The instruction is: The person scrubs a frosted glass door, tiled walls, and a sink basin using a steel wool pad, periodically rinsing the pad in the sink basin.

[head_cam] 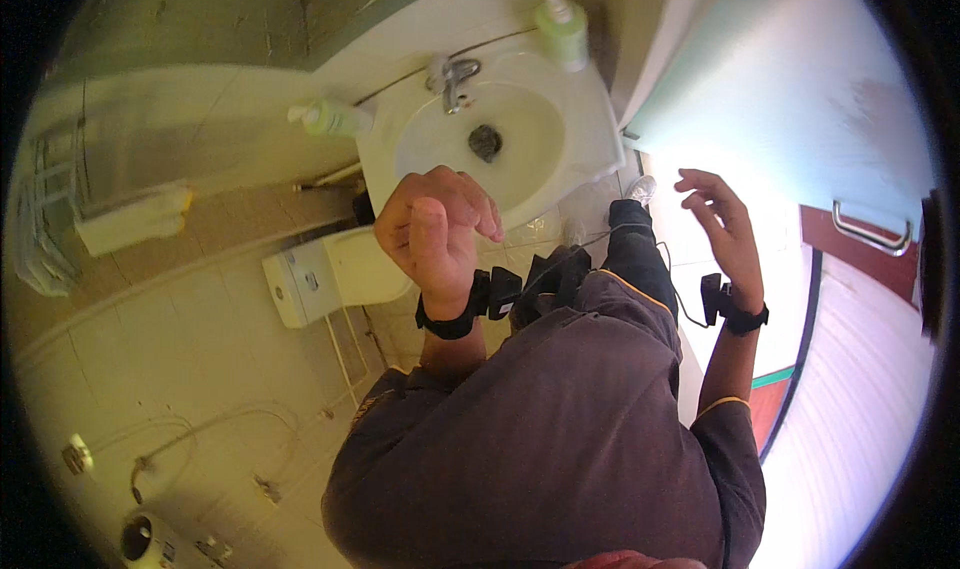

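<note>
My left hand point(442, 231) is raised before the near-left rim of a white washbasin point(540, 164), its fingers curled and nothing seen in it. To the right of the basin my right hand point(716, 220) hangs with loosely bent fingers, holding nothing. Each wrist wears a black strap with a small box, and a cable runs from the right one. A chrome faucet point(452, 81) stands at the basin's back edge. A dark drain opening point(485, 142) shows in the bowl. Green pump bottles stand on both sides, one at the right point(562, 33) and one at the left point(330, 117).
A toilet with a white cistern point(291, 288) is at the left. Beyond it are a wall shelf point(135, 220) and a shower hose point(217, 419). On the right, a pale blue door point(795, 96) and a metal handle point(870, 231) stand beside the tiled floor.
</note>
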The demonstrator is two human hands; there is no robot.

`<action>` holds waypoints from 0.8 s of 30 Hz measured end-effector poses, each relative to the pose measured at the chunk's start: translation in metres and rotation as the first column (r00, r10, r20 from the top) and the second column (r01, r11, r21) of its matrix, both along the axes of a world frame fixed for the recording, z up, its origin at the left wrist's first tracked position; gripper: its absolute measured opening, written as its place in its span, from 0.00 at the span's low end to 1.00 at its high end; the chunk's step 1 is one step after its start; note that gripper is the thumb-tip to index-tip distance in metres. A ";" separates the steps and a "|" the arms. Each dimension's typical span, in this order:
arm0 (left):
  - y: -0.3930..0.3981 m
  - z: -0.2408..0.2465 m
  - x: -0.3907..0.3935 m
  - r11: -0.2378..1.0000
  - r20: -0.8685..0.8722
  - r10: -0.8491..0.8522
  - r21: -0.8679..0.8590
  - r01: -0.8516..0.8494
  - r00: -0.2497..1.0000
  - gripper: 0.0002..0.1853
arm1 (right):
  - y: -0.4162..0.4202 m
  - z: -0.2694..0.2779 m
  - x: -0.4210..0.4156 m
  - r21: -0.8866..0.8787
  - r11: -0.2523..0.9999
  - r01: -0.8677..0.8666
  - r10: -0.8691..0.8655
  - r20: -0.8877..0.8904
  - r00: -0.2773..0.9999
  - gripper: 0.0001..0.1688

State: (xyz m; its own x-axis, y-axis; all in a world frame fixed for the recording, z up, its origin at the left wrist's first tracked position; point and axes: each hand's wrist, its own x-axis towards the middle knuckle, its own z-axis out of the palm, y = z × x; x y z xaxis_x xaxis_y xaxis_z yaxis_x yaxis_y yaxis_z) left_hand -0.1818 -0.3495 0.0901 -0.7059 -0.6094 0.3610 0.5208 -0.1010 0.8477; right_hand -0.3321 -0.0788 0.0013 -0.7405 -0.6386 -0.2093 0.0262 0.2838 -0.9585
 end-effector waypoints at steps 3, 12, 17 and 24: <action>-0.018 -0.018 0.038 0.976 0.239 0.200 -0.136 -0.172 0.950 0.15 | -0.041 -0.001 0.020 0.040 0.981 -0.192 0.192 0.005 0.981 0.17; -0.039 -0.062 0.113 0.882 0.562 0.415 -0.056 -0.468 0.715 0.15 | -0.223 -0.113 0.014 0.004 0.730 -0.683 0.682 0.062 0.729 0.21; -0.020 -0.059 0.148 0.809 0.717 0.451 -0.077 -0.583 0.531 0.08 | -0.337 -0.230 0.019 0.348 0.398 -0.849 0.901 0.028 0.434 0.31; -0.006 -0.069 0.167 0.640 0.814 0.504 -0.126 -0.758 0.290 0.10 | -0.400 -0.328 0.048 0.773 -0.015 -0.635 0.955 0.199 0.220 0.35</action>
State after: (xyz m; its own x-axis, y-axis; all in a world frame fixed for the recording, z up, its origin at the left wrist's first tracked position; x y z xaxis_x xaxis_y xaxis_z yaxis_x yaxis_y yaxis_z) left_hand -0.0147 -0.3555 0.0211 0.0458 -0.9551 -0.2926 -0.2676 -0.2939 0.9176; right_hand -0.2844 -0.4791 -0.3271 0.0872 -0.6354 -0.7672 -0.8844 0.3051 -0.3532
